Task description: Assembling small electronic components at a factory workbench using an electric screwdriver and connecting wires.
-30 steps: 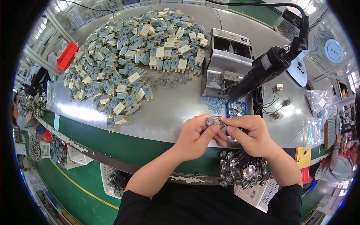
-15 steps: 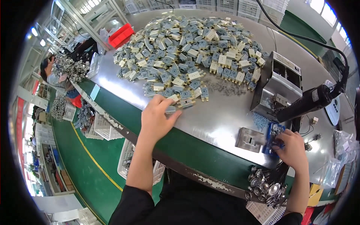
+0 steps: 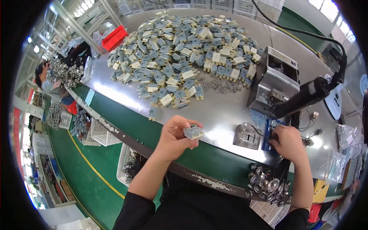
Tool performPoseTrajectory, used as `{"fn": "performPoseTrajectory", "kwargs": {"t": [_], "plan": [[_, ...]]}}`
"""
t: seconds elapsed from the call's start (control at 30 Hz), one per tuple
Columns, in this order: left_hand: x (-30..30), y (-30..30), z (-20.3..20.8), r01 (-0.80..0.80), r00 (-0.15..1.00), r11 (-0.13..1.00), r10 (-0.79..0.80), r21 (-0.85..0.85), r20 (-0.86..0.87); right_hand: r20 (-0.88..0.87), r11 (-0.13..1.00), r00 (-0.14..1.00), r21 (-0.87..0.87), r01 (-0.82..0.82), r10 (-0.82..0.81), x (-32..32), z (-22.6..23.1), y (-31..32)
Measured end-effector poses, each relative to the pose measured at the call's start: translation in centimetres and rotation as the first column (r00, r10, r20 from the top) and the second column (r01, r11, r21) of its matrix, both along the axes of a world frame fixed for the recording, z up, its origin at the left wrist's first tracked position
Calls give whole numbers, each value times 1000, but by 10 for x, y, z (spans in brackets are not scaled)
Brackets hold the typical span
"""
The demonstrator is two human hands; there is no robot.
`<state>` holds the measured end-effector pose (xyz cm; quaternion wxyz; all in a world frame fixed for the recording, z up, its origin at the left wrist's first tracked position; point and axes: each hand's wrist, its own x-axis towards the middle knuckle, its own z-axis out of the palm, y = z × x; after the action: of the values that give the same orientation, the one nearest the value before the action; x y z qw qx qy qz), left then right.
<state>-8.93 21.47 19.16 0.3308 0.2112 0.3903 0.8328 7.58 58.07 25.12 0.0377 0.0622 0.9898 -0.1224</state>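
My left hand (image 3: pixel 174 138) is raised over the near edge of the bench, thumb and fingers closed round a small grey and cream plastic block with metal terminals (image 3: pixel 193 132). Over a blue tray (image 3: pixel 267 142) at the right, my right hand (image 3: pixel 288 141) has its fingers bent together; whatever they pinch is hidden. A thin dark wire (image 3: pixel 261 133) runs toward those fingertips. Beside the tray sits a metal fixture (image 3: pixel 247 136) with a slot in its top. Many similar blocks (image 3: pixel 184 50) lie heaped across the bench.
Behind the tray stand a steel box machine (image 3: pixel 274 80) and a black cylindrical tool (image 3: pixel 303 101) on a cable. Small blue pieces (image 3: pixel 258 117) lie by it. Round metal parts (image 3: pixel 268 184) hang at the near edge. A red bin (image 3: pixel 114 38) is far left, with another person (image 3: pixel 42 74) beyond.
My left hand has lifted a block off the near side of the heap and brought it right and nearer. My right hand remains at the blue tray. The whole view has shifted slightly.
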Motion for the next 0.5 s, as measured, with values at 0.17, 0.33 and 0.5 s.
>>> {"fn": "performPoseTrajectory", "kwargs": {"t": [0.17,0.33,0.5], "plan": [[21,47,0,14,965,999,-26,50,260,11,998,999,-36,-48,49,2,-6,8],[45,75,31,-47,914,986,-22,-158,-405,-105,981,992,-188,42,-63,7,-5,16],[33,93,35,-40,725,976,-118,-212,-679,-317,935,933,-351,49,-168,12,0,20]]}}
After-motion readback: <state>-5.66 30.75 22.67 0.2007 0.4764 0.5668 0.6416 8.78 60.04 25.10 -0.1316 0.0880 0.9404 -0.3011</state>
